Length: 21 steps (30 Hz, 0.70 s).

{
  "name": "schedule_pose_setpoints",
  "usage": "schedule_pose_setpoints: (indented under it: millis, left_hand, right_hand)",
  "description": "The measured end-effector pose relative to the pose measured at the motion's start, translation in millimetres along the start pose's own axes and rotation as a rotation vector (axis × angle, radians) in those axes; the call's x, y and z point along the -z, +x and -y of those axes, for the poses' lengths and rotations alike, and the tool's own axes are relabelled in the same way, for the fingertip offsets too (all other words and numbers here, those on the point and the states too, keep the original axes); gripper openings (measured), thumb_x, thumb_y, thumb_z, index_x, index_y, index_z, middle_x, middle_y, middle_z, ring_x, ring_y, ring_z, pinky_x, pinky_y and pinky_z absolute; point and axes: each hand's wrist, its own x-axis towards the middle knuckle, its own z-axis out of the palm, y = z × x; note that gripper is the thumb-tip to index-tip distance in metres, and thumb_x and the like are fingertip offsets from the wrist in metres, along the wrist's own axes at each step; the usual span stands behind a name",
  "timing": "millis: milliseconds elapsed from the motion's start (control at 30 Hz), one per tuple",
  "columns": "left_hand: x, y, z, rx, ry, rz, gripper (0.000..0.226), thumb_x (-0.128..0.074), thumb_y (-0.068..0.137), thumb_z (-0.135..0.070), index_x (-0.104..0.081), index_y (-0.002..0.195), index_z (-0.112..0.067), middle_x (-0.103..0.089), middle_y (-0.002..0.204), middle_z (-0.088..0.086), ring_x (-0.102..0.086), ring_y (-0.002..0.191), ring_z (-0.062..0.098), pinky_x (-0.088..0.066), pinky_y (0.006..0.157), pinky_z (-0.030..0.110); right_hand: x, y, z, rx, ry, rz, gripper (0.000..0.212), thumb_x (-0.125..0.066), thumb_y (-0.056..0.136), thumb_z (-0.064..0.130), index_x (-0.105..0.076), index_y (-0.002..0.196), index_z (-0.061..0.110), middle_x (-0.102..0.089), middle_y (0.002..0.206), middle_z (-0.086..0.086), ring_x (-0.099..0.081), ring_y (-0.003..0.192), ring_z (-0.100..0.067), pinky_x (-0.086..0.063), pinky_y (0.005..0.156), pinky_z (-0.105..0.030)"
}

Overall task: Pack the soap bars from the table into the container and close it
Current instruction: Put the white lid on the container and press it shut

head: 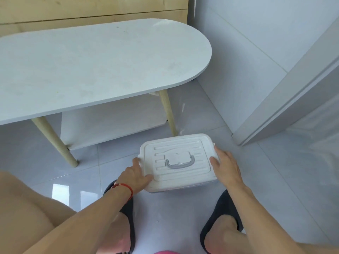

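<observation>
A white plastic container stands on the tiled floor in front of my feet. Its ribbed white lid lies flat on top, with a grey handle folded down in the middle. My left hand presses against the lid's left edge, thumb on the near corner. My right hand rests on the lid's right edge, fingers over the side. No soap bars show anywhere; the container's inside is hidden by the lid. The white oval table has a bare top.
The table stands on pale wooden legs with a lower shelf. A white door frame rises on the right. My feet in dark slippers flank the container. A wooden cabinet sits behind the table.
</observation>
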Motion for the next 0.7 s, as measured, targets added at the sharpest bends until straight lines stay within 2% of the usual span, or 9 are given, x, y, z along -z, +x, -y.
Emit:
schedule_pose_setpoints:
  millis: [67, 133, 200, 233, 300, 367, 433, 567, 700]
  left_hand:
    - [-2.1, 0.8, 1.1, 0.010, 0.112, 0.053, 0.076, -0.060, 0.079, -0.037, -0.023, 0.141, -0.015, -0.059, 0.096, 0.006, -0.059, 0.082, 0.027, -0.054, 0.078, 0.037]
    - [-1.7, -0.8, -1.4, 0.039, 0.210, 0.103, 0.080, -0.061, 0.076, -0.035, -0.021, 0.142, -0.014, -0.059, 0.099, 0.004, -0.061, 0.087, 0.026, -0.056, 0.081, 0.039]
    - [-1.6, -3.3, -8.0, 0.025, 0.346, 0.023, 0.093, -0.060, 0.074, -0.030, -0.009, 0.150, -0.013, -0.054, 0.122, 0.011, -0.057, 0.106, 0.030, -0.055, 0.087, 0.042]
    - [-2.6, -4.2, -15.9, -0.058, 0.429, -0.087, 0.097, -0.058, 0.073, -0.026, -0.004, 0.153, -0.013, -0.042, 0.139, 0.015, -0.049, 0.120, 0.034, -0.052, 0.092, 0.045]
    - [-7.2, -5.4, -44.1, -0.369, 0.513, -0.239, 0.095, -0.054, 0.073, -0.021, -0.008, 0.156, -0.021, -0.016, 0.159, 0.018, -0.024, 0.142, 0.041, -0.038, 0.107, 0.056]
    - [-18.9, -1.0, -75.5, -0.647, 0.526, -0.132, 0.084, -0.055, 0.082, -0.034, -0.010, 0.154, -0.039, 0.006, 0.166, 0.009, 0.004, 0.151, 0.040, -0.014, 0.116, 0.067]
    - [-34.5, 8.2, -97.1, -0.712, 0.570, 0.049, 0.081, -0.051, 0.087, -0.059, -0.001, 0.150, -0.054, 0.020, 0.164, 0.000, 0.021, 0.148, 0.040, 0.002, 0.110, 0.075]
    - [-55.2, 18.6, -107.0, -0.664, 0.723, 0.150, 0.084, -0.046, 0.085, -0.072, 0.011, 0.147, -0.059, 0.027, 0.162, -0.001, 0.025, 0.146, 0.045, 0.003, 0.104, 0.082]
    - [-56.3, 17.5, -110.9, -0.636, 0.732, 0.145, 0.086, -0.047, 0.085, -0.072, 0.012, 0.147, -0.058, 0.029, 0.162, -0.001, 0.026, 0.145, 0.045, 0.001, 0.104, 0.082]
  right_hand:
    - [-4.6, 2.7, -5.4, 0.018, -0.009, -0.031, 0.047, -0.052, 0.103, 0.025, -0.048, 0.149, 0.025, -0.056, 0.133, -0.012, -0.051, 0.124, -0.031, -0.048, 0.102, -0.045]
    - [-4.2, 5.2, -4.5, -0.036, 0.095, -0.051, 0.040, -0.055, 0.101, 0.020, -0.054, 0.141, 0.023, -0.057, 0.131, -0.011, -0.054, 0.119, -0.026, -0.046, 0.096, -0.037]
    - [-3.3, 8.4, -3.1, -0.106, 0.245, -0.025, 0.038, -0.055, 0.100, 0.016, -0.054, 0.137, 0.027, -0.056, 0.134, -0.007, -0.052, 0.114, -0.018, -0.042, 0.091, -0.032]
    - [-3.5, 9.8, -3.5, -0.134, 0.311, -0.010, 0.040, -0.054, 0.100, 0.015, -0.052, 0.137, 0.030, -0.055, 0.136, -0.005, -0.049, 0.113, -0.015, -0.041, 0.090, -0.032]
    - [-1.6, 10.9, -1.6, -0.185, 0.423, 0.066, 0.047, -0.050, 0.102, 0.015, -0.044, 0.144, 0.035, -0.050, 0.142, 0.001, -0.048, 0.118, -0.016, -0.042, 0.094, -0.033]
    - [-2.4, 10.7, -1.2, -0.242, 0.499, 0.159, 0.059, -0.046, 0.105, 0.021, -0.026, 0.158, 0.036, -0.037, 0.157, 0.009, -0.042, 0.139, -0.020, -0.039, 0.112, -0.040]
    - [-4.9, 12.1, -5.2, -0.316, 0.591, 0.225, 0.062, -0.044, 0.106, 0.028, -0.016, 0.162, 0.034, -0.030, 0.162, 0.012, -0.034, 0.149, -0.019, -0.030, 0.121, -0.042]
    - [-11.2, 15.3, -29.3, -0.473, 0.761, 0.309, 0.049, -0.059, 0.099, 0.035, -0.048, 0.145, 0.023, -0.062, 0.142, 0.002, -0.064, 0.122, -0.020, -0.051, 0.106, -0.047]
    - [-8.8, 13.9, -31.3, -0.476, 0.884, 0.290, 0.030, -0.067, 0.097, 0.027, -0.067, 0.125, 0.015, -0.078, 0.114, -0.002, -0.073, 0.108, -0.025, -0.059, 0.094, -0.045]
